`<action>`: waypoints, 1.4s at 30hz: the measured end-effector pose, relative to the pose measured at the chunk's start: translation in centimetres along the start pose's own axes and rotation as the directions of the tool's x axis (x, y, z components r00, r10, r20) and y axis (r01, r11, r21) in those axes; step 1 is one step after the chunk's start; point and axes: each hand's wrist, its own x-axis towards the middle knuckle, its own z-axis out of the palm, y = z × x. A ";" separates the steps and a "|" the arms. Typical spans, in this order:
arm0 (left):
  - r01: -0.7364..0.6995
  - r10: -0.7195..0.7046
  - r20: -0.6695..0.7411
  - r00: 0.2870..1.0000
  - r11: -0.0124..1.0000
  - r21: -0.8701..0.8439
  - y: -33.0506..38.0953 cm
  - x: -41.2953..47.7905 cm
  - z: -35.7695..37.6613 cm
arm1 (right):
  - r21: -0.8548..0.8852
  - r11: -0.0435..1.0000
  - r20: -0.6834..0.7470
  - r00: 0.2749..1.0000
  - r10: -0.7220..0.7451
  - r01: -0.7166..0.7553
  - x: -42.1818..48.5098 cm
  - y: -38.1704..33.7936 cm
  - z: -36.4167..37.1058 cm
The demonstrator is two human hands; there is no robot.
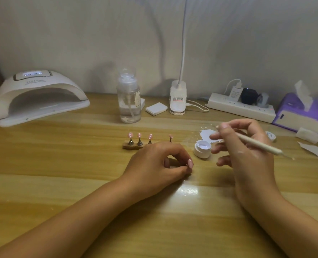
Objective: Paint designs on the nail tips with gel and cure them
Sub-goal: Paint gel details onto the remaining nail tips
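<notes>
Surface: wooden table [61, 183], white wall [79, 34] behind.
Far edge: curing lamp [40, 97] left, power strip [242, 108] right.
Left hand [160, 162]: pinches pink nail tip [190, 163], near tip stand [134, 146].
Right hand [247, 157]: grips brush [257, 144] beside open gel pot [202, 148].

Nail stand [127, 146] partly behind left hand [158, 162]

Open lane at left, clutter behind and right
Bare surface [70, 146] runs from the nail tip stand [134, 145] left to the curing lamp [40, 97]; gel pot [202, 149], pump bottle [128, 101] and power strip [242, 109] crowd the middle and right.
</notes>
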 end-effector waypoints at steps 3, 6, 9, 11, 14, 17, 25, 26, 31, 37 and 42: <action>-0.001 0.001 -0.004 1.000 1.000 0.001 -0.1 0.0 0.1 | 0.066 0.981 0.062 0.982 0.181 -0.185 -0.8 0.5 0.6; -0.002 0.002 -0.012 1.000 1.000 -0.011 -0.1 0.0 0.1 | 0.019 0.975 0.089 0.972 0.218 -0.221 -1.3 0.9 1.0; -0.009 0.008 -0.017 1.000 1.000 -0.016 -0.1 0.0 0.2 | -0.027 0.982 0.092 0.977 0.191 -0.189 -1.3 0.9 1.2; -0.009 0.009 -0.020 1.000 1.000 -0.014 -0.1 0.0 0.2 | -0.055 0.982 0.107 0.977 0.185 -0.180 -1.3 0.9 1.3; -0.008 0.007 -0.013 1.000 1.000 -0.024 -0.1 0.0 0.2 | -0.043 0.983 0.120 0.976 0.180 -0.176 -1.4 0.9 1.3; -0.011 0.011 -0.003 1.000 0.999 -0.044 -0.1 0.0 0.1 | -0.052 0.985 0.119 0.978 0.171 -0.166 -1.4 1.0 1.3; 0.000 0.000 -0.002 1.000 0.999 -0.052 -0.1 0.1 0.1 | -0.062 0.983 0.133 0.975 0.178 -0.171 -1.4 1.0 1.3; 0.001 -0.001 -0.002 1.000 0.999 -0.052 -0.1 0.1 0.1 | -0.062 0.983 0.136 0.974 0.179 -0.172 -1.4 1.0 1.3; -0.006 0.006 0.007 1.000 0.998 -0.060 -0.1 0.0 0.1 | -0.062 0.981 0.141 0.972 0.189 -0.182 -1.4 0.8 1.3; -0.014 0.014 0.003 1.000 0.999 -0.050 -0.2 0.0 0.1 | -0.060 0.981 0.139 0.972 0.192 -0.185 -1.4 0.7 1.4; -0.014 0.014 0.006 1.000 0.998 -0.065 -0.3 0.1 0.2 | -0.070 0.981 0.136 0.973 0.188 -0.180 -1.4 0.8 1.4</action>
